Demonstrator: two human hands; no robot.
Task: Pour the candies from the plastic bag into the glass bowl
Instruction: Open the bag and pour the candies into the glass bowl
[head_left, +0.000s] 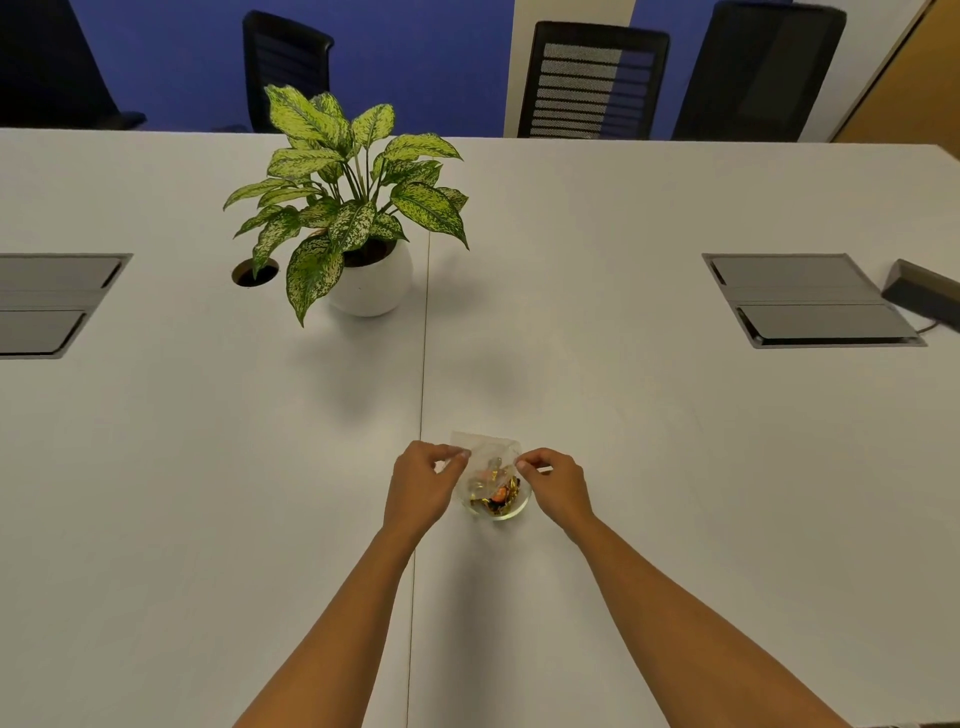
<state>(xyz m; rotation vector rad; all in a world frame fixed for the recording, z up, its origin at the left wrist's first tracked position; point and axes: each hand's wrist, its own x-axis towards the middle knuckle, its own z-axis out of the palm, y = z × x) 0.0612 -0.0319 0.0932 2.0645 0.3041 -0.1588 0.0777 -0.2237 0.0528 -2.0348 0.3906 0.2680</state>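
The scene is evenly and fairly brightly lit from overhead, with no harsh glare on the pale counter. Shadows are soft and diffuse: a blurred grey patch lies on the counter in front of the potted plant, and another faint one sits just to its right. The wide lens bends the picture at the edges, so the counter's far edge curves and the chairs lean outward. The clear bag and the bowl look slightly soft, their contents hard to make out.

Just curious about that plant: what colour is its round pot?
The round ceramic pot is plain white, seen clearly in the head view.
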